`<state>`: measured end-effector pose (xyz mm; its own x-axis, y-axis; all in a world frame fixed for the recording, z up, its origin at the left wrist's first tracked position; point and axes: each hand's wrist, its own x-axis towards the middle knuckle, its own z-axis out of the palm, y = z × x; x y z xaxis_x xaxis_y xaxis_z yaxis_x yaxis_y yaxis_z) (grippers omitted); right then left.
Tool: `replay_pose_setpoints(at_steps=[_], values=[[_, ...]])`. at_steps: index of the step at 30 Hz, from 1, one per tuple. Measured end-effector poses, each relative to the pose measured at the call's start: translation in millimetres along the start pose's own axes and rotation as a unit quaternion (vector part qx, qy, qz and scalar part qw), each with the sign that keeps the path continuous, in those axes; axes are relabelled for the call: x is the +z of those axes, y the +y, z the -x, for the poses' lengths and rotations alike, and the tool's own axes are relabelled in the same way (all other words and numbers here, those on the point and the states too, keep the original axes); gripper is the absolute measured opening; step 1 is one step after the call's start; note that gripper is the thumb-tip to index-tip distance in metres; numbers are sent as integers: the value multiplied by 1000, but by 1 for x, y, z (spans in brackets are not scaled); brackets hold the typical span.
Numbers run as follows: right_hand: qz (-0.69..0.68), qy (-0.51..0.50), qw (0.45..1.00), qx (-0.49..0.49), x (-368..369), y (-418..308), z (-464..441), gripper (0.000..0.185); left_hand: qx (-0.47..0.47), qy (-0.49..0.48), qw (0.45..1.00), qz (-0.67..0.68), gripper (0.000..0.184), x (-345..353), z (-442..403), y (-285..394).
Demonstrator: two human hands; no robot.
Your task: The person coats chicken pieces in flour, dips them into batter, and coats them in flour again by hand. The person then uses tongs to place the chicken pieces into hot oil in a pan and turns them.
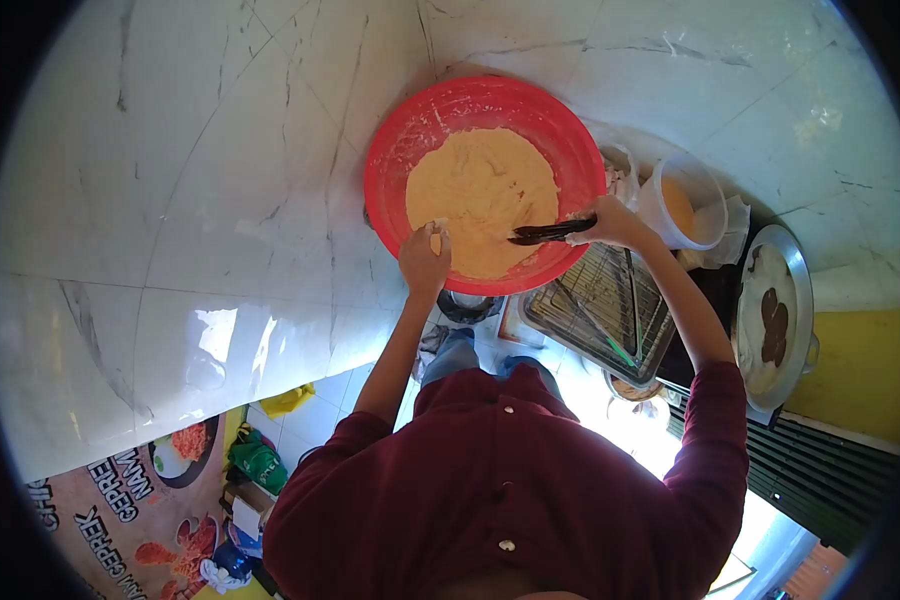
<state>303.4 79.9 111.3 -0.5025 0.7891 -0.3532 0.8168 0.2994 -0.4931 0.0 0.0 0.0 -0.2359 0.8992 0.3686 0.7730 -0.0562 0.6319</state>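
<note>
A wide red basin (390,150) holds a broad bed of pale yellow flour-like powder (485,185). My right hand (613,222) grips a pair of black tongs (552,232) at the basin's right side, their tips over the powder. Over the near left part of the powder is my left hand (426,258), its fingers curled together and dusted with powder. Whatever may be between those fingers is hidden or too small to make out.
Right of the basin stands a clear plastic tub (705,205) with orange-yellow contents. Below it lies a wire rack on a tray (595,305) with long tools across it. Farther right is a large metal pan (798,290) with dark pieces inside. Tiled walls (220,150) rise behind.
</note>
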Motion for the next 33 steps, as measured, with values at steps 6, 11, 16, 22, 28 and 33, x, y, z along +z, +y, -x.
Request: replay_pose_setpoints(at_steps=[6, 11, 16, 22, 28, 33], values=[[-45, -1, 999, 8, 1, -5, 11, 31, -8, -5, 1000, 12, 19, -7, 2, 7], [-170, 11, 985, 18, 17, 23, 6, 28, -2, 4, 1000, -4, 18, -6, 0, 9], [-175, -1, 983, 55, 13, 16, 23, 28, -3, -1, 1000, -6, 19, 0, 0, 2], [-266, 84, 957, 77, 25, 15, 57, 27, -4, -2, 1000, -15, 20, -2, 1, 7], [-398, 181, 881, 178, 62, 28, 97, 30, 8, -33, 999, -17, 20, -3, 0, 10], [-574, 312, 719, 237, 60, 14, 149, 36, 1, -67, 995, 72, 23, 17, -4, 18]])
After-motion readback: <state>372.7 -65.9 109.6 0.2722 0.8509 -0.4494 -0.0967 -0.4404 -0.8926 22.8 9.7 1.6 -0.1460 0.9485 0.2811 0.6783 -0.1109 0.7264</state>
